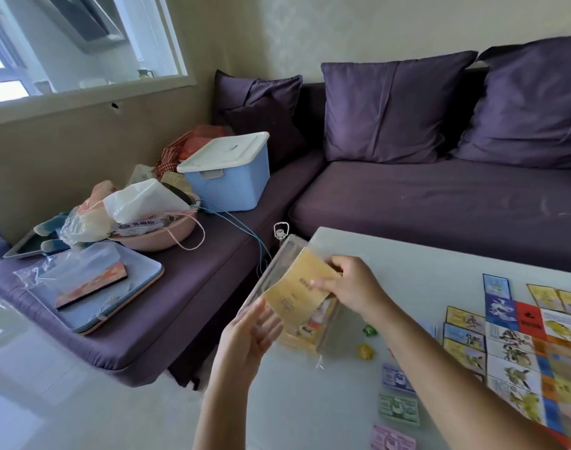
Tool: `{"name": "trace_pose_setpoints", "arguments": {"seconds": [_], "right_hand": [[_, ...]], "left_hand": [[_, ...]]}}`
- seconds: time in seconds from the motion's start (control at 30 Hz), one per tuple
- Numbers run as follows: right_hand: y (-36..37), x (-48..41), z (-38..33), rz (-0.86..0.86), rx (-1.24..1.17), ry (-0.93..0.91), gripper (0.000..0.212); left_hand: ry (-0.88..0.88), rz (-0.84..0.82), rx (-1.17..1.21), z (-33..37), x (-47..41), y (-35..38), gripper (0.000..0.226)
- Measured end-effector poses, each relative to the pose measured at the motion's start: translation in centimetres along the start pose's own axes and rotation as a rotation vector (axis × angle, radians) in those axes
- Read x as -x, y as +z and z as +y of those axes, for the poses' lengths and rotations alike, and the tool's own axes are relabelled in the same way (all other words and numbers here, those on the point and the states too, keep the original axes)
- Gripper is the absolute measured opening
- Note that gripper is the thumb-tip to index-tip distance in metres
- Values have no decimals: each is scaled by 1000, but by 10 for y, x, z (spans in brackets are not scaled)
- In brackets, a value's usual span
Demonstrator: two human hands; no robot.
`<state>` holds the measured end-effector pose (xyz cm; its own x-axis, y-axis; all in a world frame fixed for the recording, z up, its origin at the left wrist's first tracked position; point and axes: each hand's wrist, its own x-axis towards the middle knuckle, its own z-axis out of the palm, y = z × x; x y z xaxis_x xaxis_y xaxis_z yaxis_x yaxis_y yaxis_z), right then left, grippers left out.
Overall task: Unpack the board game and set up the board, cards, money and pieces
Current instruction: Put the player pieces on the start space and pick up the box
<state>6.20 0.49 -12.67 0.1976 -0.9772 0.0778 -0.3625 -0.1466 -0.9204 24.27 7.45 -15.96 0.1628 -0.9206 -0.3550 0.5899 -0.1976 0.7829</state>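
Right hand pinches the top edge of a tan paper sheet over the clear case at the table corner. Left hand lies relaxed at its lower end. I judge the sheet light, thin and easy to bend, so hold it by both ends.

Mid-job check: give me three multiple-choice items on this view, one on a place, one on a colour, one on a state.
1. The game board lies: A on the floor; B on the white table; C on a cushion.
2. The sheet in the right hand is: A red; B black; C tan.
3. The lid of the blue box is: A on; B off; C missing.
Answers: B, it lies flat on the tabletop; C, the fingers pinch a tan sheet; A, the white lid sits closed.
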Motion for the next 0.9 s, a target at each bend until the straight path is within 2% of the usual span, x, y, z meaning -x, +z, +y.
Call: {"name": "trace_pose_setpoints", "arguments": {"seconds": [0.13, 0.2, 0.23, 0.27, 0.3, 0.37, 0.4, 0.47, 0.53, 0.6, 0.67, 0.73, 0.8, 0.83, 0.9], "right_hand": [[-9, 13, -1, 84, 285, -67, 35], [-22, 13, 3, 206, 486, -83, 67], [-30, 11, 5, 202, 525, -36, 84], [-40, 9, 4, 138, 470, 39, 96], [-50, 5, 3, 24, 301, 125, 101], [-60, -4, 7, -205, -143, 265, 100], [-63, -9, 11, -261, -278, 298, 98], [-63, -22, 16, -279, -379, 311, 83], [-66, -36, 19, -226, -431, 295, 69], [-71, -48, 21, -175, -500, 299, 69], [-84, -57, 28, -90, -552, 324, 68], [-101, -62, 37, 37, -568, 342, 51], [-122, -61, 51, 157, -586, 356, 32], [-132, -60, 58, 207, -588, 363, 30], [-149, -58, 72, 259, -566, 380, 37]], "left_hand": [[-6, -59, -105, -9, -3, 14, 48], [-15, -109, -103, -10, -6, 15, 50], [-12, -142, -111, -8, -7, 15, 46], [-6, -177, -131, -6, -7, 18, 41], [5, -199, -154, -3, -8, 22, 37], [49, -178, -210, 2, -14, 35, 35], [72, -141, -259, 5, -21, 43, 36], [120, -64, -395, 10, -36, 58, 37], [169, -35, -476, 16, -54, 73, 37], [202, -63, -537, 24, -72, 82, 42], [215, -78, -712, 28, -93, 86, 64], [218, 12, -965, 25, -110, 85, 94], [162, 149, -1272, 12, -126, 80, 109], [86, 189, -1457, 4, -130, 76, 117], [-70, 170, -1771, -16, -134, 71, 135]]}}
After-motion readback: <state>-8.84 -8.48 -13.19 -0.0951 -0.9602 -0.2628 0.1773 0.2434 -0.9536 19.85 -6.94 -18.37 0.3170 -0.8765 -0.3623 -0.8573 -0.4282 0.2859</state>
